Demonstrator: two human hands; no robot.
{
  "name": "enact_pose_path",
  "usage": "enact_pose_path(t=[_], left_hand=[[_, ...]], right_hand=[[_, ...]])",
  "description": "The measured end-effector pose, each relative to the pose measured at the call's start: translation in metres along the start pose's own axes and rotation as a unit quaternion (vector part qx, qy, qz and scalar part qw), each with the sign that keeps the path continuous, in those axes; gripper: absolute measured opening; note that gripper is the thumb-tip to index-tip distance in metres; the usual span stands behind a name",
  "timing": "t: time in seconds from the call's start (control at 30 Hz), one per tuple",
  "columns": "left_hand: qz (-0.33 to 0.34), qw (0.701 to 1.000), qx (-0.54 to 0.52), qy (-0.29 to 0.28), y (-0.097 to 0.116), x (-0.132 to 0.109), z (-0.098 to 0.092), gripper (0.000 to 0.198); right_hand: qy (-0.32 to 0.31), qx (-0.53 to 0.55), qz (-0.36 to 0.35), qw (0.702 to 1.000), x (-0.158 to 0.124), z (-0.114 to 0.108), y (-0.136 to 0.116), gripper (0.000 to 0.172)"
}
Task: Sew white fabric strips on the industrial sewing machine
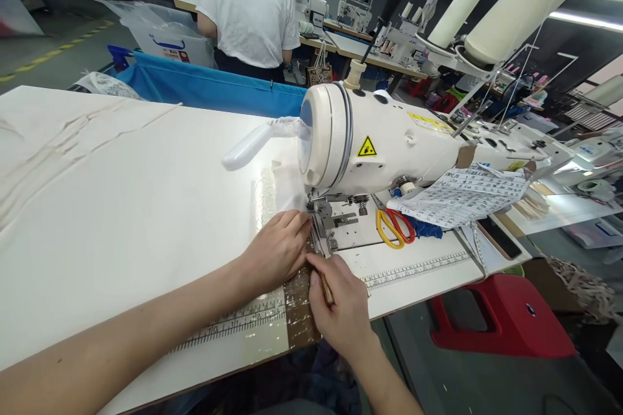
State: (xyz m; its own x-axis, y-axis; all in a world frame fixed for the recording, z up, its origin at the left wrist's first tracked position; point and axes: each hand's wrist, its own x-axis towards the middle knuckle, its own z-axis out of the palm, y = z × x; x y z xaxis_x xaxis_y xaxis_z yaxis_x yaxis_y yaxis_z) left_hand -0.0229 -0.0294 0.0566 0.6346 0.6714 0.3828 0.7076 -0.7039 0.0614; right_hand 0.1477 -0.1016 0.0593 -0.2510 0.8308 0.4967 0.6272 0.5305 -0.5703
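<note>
My left hand (278, 249) lies beside the presser foot of a white sewing machine (374, 136). Its fingers are curled together at the needle area; whatever they hold is hidden. A piece of thin white fabric (288, 183) lies just beyond these fingers. My right hand (343, 308) is closer to the table's front edge, closed around a slim brown stick-like tool (327, 290), with its thumb and forefinger close to my left hand. Under both hands runs a brown strip covered with clear tape (302, 318).
Scissors (394, 227) with yellow and red handles lie right of the needle plate, near written paper sheets (467, 191) and a phone (499, 238). A ruler strip (418, 269) follows the front edge. A red stool (506, 318) stands at right. A person (250, 10) stands behind.
</note>
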Motion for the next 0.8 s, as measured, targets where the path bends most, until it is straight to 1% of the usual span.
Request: enact_pose_path(t=[0.07,0.17,0.33,0.4,0.5,0.63,0.8], left_hand=[[0.006,1.0,-0.008,0.007,-0.002,0.001,0.002,0.034],[0.012,1.0,-0.011,0.022,-0.005,0.002,0.005,0.031],[0.016,0.999,-0.008,0.04,-0.006,0.002,0.007,0.032],[0.016,0.999,-0.009,0.04,-0.006,0.002,0.006,0.033],[0.006,1.0,-0.017,0.025,-0.007,0.0,0.004,0.034],[-0.004,1.0,-0.021,0.008,-0.008,0.0,0.003,0.037],[-0.014,0.999,-0.039,0.01,-0.013,0.004,0.007,0.042]], right_hand=[[-0.004,-0.054,-0.013,0.998,0.004,0.005,0.0,0.03],[-0.016,-0.115,-0.013,0.993,0.008,0.01,0.0,0.032],[-0.03,-0.171,-0.014,0.985,0.011,0.01,0.0,0.035],[-0.037,-0.187,-0.01,0.982,0.011,0.011,0.0,0.035],[-0.04,-0.217,-0.01,0.975,0.01,0.013,-0.002,0.034],[-0.045,-0.279,-0.003,0.959,0.009,0.017,-0.008,0.031],[-0.09,-0.356,0.038,0.929,0.017,0.021,-0.015,0.04]])
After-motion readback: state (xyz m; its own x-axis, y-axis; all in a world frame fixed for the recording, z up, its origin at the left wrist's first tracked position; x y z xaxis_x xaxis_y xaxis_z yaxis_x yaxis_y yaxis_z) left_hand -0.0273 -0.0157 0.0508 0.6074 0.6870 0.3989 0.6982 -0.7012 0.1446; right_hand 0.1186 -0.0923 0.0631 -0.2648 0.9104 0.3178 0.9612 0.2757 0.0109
